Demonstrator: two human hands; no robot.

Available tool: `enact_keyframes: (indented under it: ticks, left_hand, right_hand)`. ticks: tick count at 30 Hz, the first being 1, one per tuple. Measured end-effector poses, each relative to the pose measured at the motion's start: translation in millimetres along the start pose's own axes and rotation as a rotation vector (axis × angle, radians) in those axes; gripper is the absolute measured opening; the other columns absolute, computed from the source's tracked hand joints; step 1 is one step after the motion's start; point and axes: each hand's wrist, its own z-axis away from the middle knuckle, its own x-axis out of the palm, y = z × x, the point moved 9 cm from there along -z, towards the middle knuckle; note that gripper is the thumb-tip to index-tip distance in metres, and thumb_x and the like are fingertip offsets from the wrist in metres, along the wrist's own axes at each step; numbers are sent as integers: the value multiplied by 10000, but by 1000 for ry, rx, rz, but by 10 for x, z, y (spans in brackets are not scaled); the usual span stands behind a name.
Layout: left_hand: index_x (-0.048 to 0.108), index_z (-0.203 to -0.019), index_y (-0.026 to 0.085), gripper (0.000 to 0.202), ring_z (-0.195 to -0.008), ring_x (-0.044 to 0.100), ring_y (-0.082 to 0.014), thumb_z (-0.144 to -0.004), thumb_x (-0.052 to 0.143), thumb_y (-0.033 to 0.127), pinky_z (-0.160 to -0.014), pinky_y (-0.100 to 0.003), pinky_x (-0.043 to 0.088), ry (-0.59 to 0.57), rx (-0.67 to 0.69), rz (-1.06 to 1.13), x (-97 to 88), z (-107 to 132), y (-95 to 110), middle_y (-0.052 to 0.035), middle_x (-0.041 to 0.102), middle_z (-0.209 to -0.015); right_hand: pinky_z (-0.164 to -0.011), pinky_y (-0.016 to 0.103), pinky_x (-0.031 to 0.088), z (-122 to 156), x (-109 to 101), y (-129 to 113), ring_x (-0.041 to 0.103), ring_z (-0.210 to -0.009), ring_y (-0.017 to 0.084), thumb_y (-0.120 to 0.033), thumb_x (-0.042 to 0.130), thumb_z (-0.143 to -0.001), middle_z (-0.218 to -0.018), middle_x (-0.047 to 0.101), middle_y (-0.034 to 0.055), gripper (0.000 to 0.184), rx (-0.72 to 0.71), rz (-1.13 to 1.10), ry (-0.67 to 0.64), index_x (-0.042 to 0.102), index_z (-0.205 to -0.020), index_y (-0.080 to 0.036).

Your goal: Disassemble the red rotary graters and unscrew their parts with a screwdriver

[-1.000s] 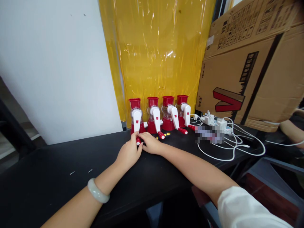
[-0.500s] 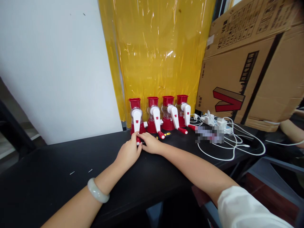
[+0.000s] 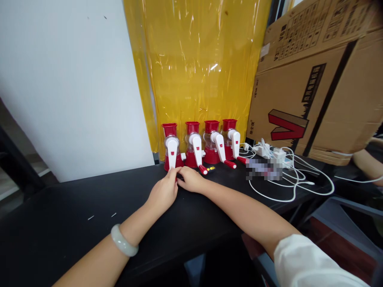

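Note:
Four red-and-white rotary graters stand in a row, with clear drums and cranks on the front. At the leftmost grater (image 3: 172,147), my left hand (image 3: 164,190) is closed around the red handle at the lower end of the crank. My right hand (image 3: 190,180) meets it from the right, its bent fingers closed at the same handle. The handle is almost wholly hidden by my fingers. Behind my right hand lies a black-and-yellow tool handle (image 3: 211,169), partly covered by the hand.
Two small screws, one being a thin screw (image 3: 90,217), lie on the black table (image 3: 68,239). At the right are tangled white cables (image 3: 295,187), a power strip and a large cardboard box (image 3: 287,91). A yellow plastic curtain (image 3: 197,59) hangs behind. Another person's arm (image 3: 368,167) shows at far right.
My left fingers have shifted slightly down and closer over the crank handle, covering its white end. The right hand stays close by, nearly in place. The graters stand as before.

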Motion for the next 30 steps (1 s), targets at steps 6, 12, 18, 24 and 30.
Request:
enact_keyframes:
  ticks: [6, 12, 18, 24, 30]
  left_hand:
    - [409, -1435, 160, 583, -1108, 666, -272, -862, 423, 56, -940, -401, 529, 8, 51, 3, -37, -8, 44, -161, 603, -1348]
    - [469, -1373, 133, 521, -1204, 604, -254, -856, 440, 69, -1030, -388, 485, 76, 80, 7, -62, -11, 32, -159, 617, -1315]
    - [495, -1292, 142, 389, -1085, 641, -290, -921, 475, 254, -842, -388, 548, 127, -54, -219, -222, 8, -1, -160, 622, -1219]
    - [569, -1047, 131, 481, -849, 692, -328, -939, 381, 560, -655, -393, 530, -7, -280, -384, -333, 27, -126, -161, 664, -968]
    - [618, -1024, 148, 574, -829, 706, -346, -961, 261, 592, -693, -423, 518, -148, -256, -354, -147, 27, -192, -157, 703, -874]
  right_hand:
    - [-801, 304, 483, 4, -31, -41, 634, -916, 194, -172, 570, -839, -987, 702, 101, 218, 7, -6, -5, 687, -1019, -135]
    - [-810, 314, 486, 1, -39, -25, 637, -920, 199, -189, 554, -858, -997, 714, 105, 261, -1, 17, 15, 681, -1080, -136]
    - [-865, 327, 485, 4, -52, -17, 639, -999, 194, -184, 524, -894, -1093, 717, 104, 316, -19, 9, 34, 668, -1175, -157]
    - [-870, 334, 479, 7, -47, 5, 635, -988, 200, -228, 556, -889, -1099, 723, 99, 299, -28, 5, 42, 686, -1147, -149]
    - [-797, 304, 452, 7, -43, -32, 598, -862, 174, -204, 571, -879, -942, 715, 82, 177, -45, 36, 5, 713, -966, -143]
